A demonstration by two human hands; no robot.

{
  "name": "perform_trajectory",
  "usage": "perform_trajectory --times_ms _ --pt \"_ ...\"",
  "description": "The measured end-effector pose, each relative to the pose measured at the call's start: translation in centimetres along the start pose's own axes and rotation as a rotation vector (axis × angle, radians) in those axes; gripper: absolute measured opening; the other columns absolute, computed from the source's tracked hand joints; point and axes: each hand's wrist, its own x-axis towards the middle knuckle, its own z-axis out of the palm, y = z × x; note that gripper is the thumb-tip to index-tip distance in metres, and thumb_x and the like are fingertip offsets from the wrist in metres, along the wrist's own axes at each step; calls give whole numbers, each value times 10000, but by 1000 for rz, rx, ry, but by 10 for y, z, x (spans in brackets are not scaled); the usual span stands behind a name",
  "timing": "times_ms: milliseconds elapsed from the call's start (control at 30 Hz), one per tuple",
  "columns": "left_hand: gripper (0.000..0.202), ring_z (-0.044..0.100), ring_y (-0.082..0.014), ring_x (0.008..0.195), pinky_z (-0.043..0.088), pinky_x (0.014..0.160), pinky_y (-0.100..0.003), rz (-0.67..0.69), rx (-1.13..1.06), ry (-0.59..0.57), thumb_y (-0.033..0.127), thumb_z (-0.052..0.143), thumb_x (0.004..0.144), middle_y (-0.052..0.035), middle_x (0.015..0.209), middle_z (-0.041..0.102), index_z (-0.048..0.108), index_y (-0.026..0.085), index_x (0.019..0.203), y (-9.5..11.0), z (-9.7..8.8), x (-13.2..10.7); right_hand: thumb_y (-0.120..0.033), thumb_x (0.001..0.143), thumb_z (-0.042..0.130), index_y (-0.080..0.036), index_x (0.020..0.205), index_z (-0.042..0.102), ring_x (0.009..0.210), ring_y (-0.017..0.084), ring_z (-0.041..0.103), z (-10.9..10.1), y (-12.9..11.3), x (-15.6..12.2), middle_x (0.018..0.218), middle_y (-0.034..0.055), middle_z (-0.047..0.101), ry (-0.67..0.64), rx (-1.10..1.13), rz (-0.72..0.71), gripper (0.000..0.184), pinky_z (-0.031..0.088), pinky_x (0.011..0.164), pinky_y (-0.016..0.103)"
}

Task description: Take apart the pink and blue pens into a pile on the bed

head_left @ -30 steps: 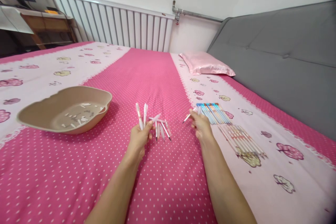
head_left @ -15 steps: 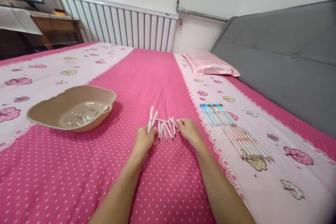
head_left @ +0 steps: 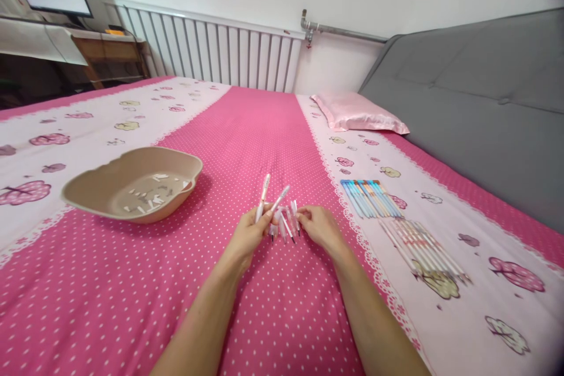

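My left hand point(head_left: 249, 234) is closed round a few white pens point(head_left: 267, 194) that stick up and away from it. My right hand point(head_left: 321, 227) rests on the pink dotted bedsheet point(head_left: 264, 129) with its fingers pinched at a small pile of loose white pens point(head_left: 286, 222) lying between the two hands. Whether the right fingers hold a pen from the pile is hard to make out.
A beige tray point(head_left: 83, 191) with small white bits inside sits to the left. A row of blue pens point(head_left: 368, 195) and a row of white pens point(head_left: 420, 244) lie on the right. A pink pillow point(head_left: 359, 113), a grey headboard point(head_left: 480, 106) and a radiator point(head_left: 211, 47) lie beyond.
My right hand came from the blue pen row on the right to the loose pile in the middle. The left hand kept its pens, which now fan apart. The view shifted left.
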Motion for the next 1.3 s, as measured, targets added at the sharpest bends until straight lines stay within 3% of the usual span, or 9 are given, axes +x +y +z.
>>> perform_trajectory --times_ms 133,300,400,567,667,767,867,1000,1300 --pt "191 376 -59 470 280 477 -198 17 -37 -93 297 600 734 0 624 549 620 122 809 2 3 -2 -315 757 562 -201 869 689 772 189 614 -5 -9 -3 851 73 695 84 212 -5 204 413 679 284" --pt "248 407 -72 481 294 485 -206 30 -61 -203 372 597 755 -24 665 593 597 144 852 4 7 -6 -450 743 579 -152 810 648 489 94 497 -8 -34 -16 606 2 604 -186 853 -17 314 367 479 208" --pt "278 438 -84 491 311 487 -208 32 -30 -241 419 557 780 -29 637 596 605 148 821 4 8 -7 -465 691 637 -138 712 618 406 64 405 -6 -41 -19 500 -40 514 -175 1003 1 328 314 415 191" --pt "294 499 -91 515 348 506 -214 74 40 -207 418 569 767 -39 691 614 605 147 874 1 7 -4 -413 637 702 -138 650 598 450 53 438 -6 -38 -14 528 -48 518 67 1075 59 294 356 456 182" --pt "258 454 -76 463 321 462 -210 104 72 -231 384 603 741 1 621 555 593 142 832 -3 7 -1 -406 622 714 -135 658 603 491 68 505 -8 -37 -13 561 -22 572 116 1084 97 295 403 497 192" --pt "211 412 -62 442 298 438 -201 125 80 -204 325 637 715 31 589 516 570 146 804 -5 10 0 -401 614 723 -137 647 596 507 83 541 -9 -39 -14 563 -9 594 130 1085 98 295 424 506 200" --pt "189 467 -71 487 329 463 -192 141 48 -157 281 660 694 26 593 541 547 147 765 -6 13 -1 -380 588 745 -137 631 595 525 90 561 -9 -41 -16 558 -8 599 128 1086 96 289 437 524 203" --pt "207 400 -46 355 268 375 -182 95 30 -134 316 631 723 19 528 575 507 154 694 -5 14 -2 -378 590 743 -132 636 614 516 93 554 -9 -42 -17 552 -3 606 134 1069 82 282 435 522 211" --pt "157 564 -63 401 371 371 -120 -156 -208 -267 246 612 774 -41 552 646 596 101 716 1 10 -7 -354 587 750 -122 629 655 487 66 511 -15 -40 -14 526 -10 591 47 1112 25 254 386 489 184"
